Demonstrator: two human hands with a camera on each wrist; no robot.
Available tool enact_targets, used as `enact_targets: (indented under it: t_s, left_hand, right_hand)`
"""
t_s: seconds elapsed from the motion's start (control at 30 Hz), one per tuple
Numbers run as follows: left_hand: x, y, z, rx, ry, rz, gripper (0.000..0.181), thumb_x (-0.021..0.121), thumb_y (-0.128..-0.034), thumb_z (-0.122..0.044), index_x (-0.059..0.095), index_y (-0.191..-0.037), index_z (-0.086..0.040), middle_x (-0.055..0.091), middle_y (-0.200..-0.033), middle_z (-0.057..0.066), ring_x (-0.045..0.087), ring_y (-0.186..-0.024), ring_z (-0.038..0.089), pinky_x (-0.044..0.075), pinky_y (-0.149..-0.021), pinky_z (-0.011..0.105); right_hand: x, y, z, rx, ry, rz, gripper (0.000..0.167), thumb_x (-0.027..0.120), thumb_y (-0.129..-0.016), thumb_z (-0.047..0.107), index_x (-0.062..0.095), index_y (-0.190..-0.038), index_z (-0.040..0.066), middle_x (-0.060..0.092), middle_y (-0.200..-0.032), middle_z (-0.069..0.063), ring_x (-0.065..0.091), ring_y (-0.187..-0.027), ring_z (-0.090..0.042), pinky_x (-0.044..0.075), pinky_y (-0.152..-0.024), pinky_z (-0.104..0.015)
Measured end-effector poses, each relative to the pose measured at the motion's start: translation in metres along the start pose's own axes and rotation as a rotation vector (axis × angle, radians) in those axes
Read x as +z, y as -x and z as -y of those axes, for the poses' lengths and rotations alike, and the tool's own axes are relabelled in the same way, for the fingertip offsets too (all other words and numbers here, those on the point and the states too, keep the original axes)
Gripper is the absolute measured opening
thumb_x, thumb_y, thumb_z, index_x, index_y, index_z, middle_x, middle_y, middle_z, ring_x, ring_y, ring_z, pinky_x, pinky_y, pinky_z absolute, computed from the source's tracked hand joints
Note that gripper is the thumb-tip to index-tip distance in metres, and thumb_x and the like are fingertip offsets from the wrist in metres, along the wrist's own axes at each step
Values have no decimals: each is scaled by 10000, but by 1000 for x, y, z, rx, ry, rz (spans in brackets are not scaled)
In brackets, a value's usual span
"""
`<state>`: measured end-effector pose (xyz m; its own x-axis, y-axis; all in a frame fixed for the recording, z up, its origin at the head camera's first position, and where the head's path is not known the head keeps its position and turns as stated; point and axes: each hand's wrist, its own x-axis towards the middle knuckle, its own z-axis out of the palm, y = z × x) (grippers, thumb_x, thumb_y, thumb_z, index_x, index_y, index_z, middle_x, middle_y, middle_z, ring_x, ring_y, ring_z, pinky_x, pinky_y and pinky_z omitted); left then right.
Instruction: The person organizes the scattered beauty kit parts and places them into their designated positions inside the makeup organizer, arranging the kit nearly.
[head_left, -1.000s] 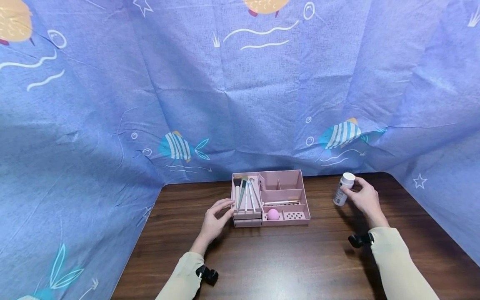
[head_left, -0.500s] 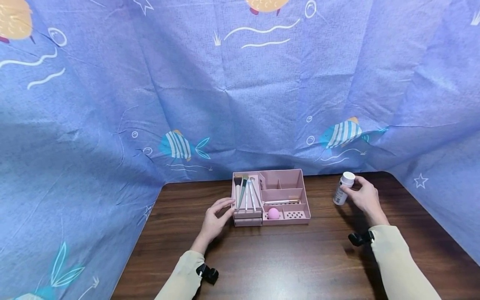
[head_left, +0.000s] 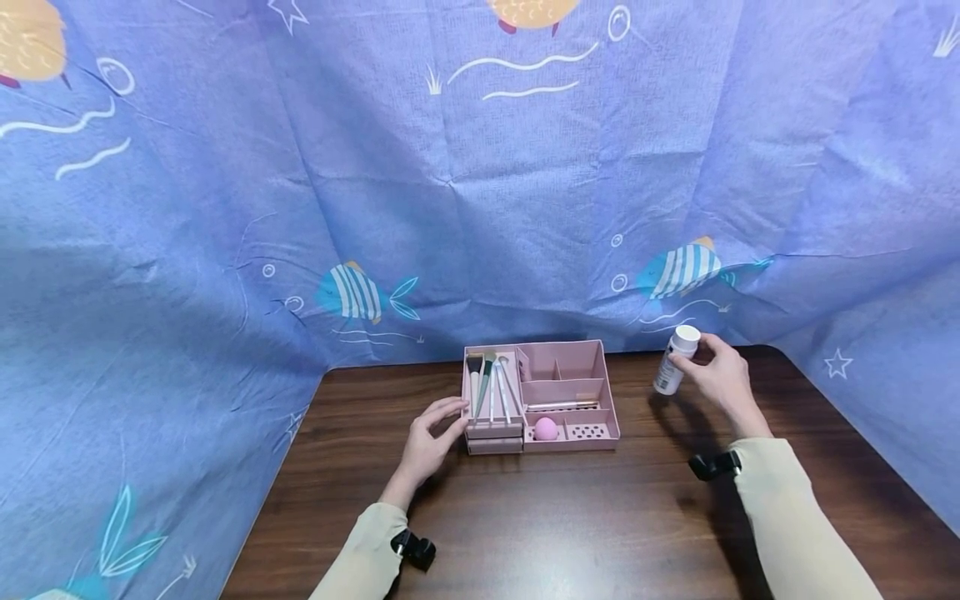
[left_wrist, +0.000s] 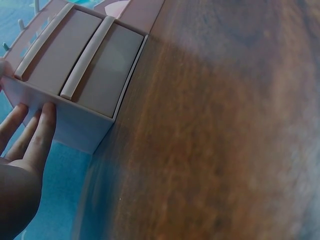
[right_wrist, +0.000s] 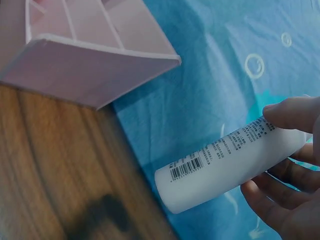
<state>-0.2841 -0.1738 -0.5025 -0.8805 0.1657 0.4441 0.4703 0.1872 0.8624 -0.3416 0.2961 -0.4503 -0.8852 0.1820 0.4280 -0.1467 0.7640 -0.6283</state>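
My right hand (head_left: 723, 377) grips a white bottle (head_left: 672, 367) with a white cap, tilted and held off the table, right of the pink organizer (head_left: 609, 408). Thumb and fingers clasp the upper part of the bottle; a barcode and small print show near its base in the right wrist view. At the organizer's left side wall rests my left hand (head_left: 427, 446), its fingertips (left_wrist: 48, 111) touching the wall with fingers fairly straight. Several makeup brushes (head_left: 493, 392) lie on the organizer's left top, above two drawers (head_left: 495, 445).
A pink makeup sponge (head_left: 546, 429) sits in a front compartment, and a slim brush or pen (head_left: 562, 406) lies in the middle one. The dark wooden table (head_left: 555, 525) ends at a blue fish-print curtain (head_left: 525, 250) behind and at both sides.
My right hand has raised the bottle from the table and shifted it slightly left and away from me. My left hand stays at the organizer's side.
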Motion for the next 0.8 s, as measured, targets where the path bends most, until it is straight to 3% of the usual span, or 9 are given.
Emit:
enact_targets:
  t_s: [0.3, 0.53, 0.7, 0.8]
  left_hand:
    - [-1, 1, 3, -4, 13, -4, 285, 686, -907, -92, 681, -1176, 2, 633, -1248, 143, 585, -1181, 165, 438, -1028, 561]
    - [0, 1, 4, 27, 21, -6, 285, 680, -903, -55, 671, -1171, 37, 628, -1242, 180, 595, -1171, 198, 438, -1007, 585]
    - [0, 1, 3, 52, 16, -5, 279, 673, -898, -20, 665, -1163, 65, 621, -1231, 229, 602, -1164, 243, 441, -990, 600]
    - [1, 0, 2, 56, 24, 2, 280, 667, -897, -5, 658, -1164, 80, 613, -1231, 253, 601, -1164, 250, 435, -985, 616]
  right_hand:
    - [2, -9, 28, -46, -36, -17, 504, 769, -826, 322, 613, -1182, 2, 682, -1014, -213, 630, -891, -309, 439, -733, -306]
    - [8, -13, 45, -55, -121, -10, 525, 788, -819, 310, 617, -1212, 6, 690, -1058, -210, 621, -827, -8, 407, -675, -8]
    - [13, -15, 58, -73, -165, -18, 525, 802, -805, 290, 623, -1211, 10, 696, -1054, -210, 675, -862, -107, 434, -690, -16]
    - [16, -16, 67, -95, -202, -20, 509, 807, -801, 261, 626, -1201, 4, 694, -1049, -212, 649, -824, -15, 466, -699, -33]
